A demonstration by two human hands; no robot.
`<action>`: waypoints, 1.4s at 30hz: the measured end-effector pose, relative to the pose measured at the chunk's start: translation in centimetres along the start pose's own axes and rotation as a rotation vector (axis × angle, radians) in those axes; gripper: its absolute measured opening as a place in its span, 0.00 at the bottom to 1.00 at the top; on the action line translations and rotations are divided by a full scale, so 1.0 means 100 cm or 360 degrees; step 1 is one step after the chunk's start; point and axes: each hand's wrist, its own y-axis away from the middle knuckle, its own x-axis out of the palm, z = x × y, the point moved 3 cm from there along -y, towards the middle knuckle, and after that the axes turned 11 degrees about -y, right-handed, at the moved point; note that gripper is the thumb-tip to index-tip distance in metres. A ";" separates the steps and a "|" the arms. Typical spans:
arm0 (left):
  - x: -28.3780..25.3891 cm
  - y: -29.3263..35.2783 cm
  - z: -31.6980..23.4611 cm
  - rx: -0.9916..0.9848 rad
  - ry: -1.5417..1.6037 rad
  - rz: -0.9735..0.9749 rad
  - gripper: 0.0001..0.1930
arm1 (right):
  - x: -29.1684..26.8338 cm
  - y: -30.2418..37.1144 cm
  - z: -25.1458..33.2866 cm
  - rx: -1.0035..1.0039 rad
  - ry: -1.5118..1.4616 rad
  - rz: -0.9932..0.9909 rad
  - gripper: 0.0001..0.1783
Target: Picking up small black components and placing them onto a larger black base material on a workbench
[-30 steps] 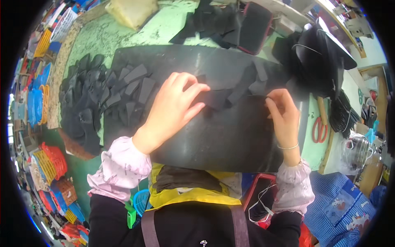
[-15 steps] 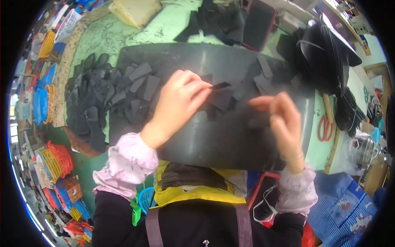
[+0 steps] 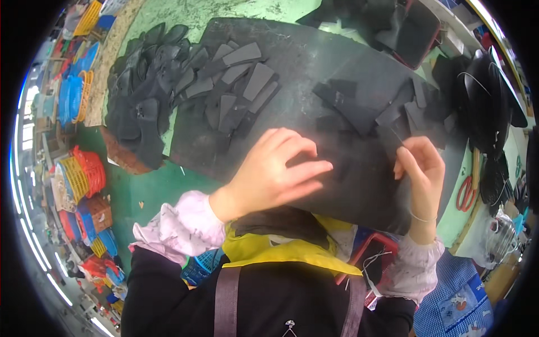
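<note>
My left hand [image 3: 275, 171] hovers over the near part of a dark board [image 3: 292, 62], its fingers spread with nothing between them. To the right, my right hand [image 3: 421, 163] has thumb and fingers pinched at the edge of a thin black flat piece [image 3: 393, 136]; the fingers partly cover it. Other black flat pieces [image 3: 348, 106] lie loosely overlapped between and beyond my hands. On the board's left part is a scatter of narrow dark strips [image 3: 244, 54]. Beside them a heap of curved black pieces [image 3: 149, 73] spreads past the board's left edge.
Red-handled scissors [image 3: 465, 194] lie on the green table right of the board. Behind them hangs a bundle of black sheets [image 3: 483, 106]. A dark red-edged tray [image 3: 415, 36] stands at the far right. Coloured baskets [image 3: 90, 171] line the left side. Yellow cloth [image 3: 275, 250] covers my lap.
My left hand has let go of a black piece and drawn back nearer me, fingers opening. My right hand has closed on a piece at the right. The whole view has shifted.
</note>
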 end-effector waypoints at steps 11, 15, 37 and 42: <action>-0.001 0.030 0.002 -0.0008 0.0236 0.0322 0.25 | 0.061 0.011 -0.013 0.0507 0.0250 0.0251 0.05; -0.001 0.031 0.005 -0.0032 0.0288 0.0292 0.26 | 0.062 0.009 -0.013 0.0519 0.0320 0.0216 0.06; -0.037 0.001 0.030 -0.0471 -0.0607 -0.0039 0.11 | -0.004 0.006 0.010 -0.0614 0.1077 -0.0228 0.24; -0.032 -0.032 0.045 -0.0352 -0.0589 -0.0074 0.22 | -0.039 -0.014 0.001 -0.0657 0.1079 -0.0483 0.31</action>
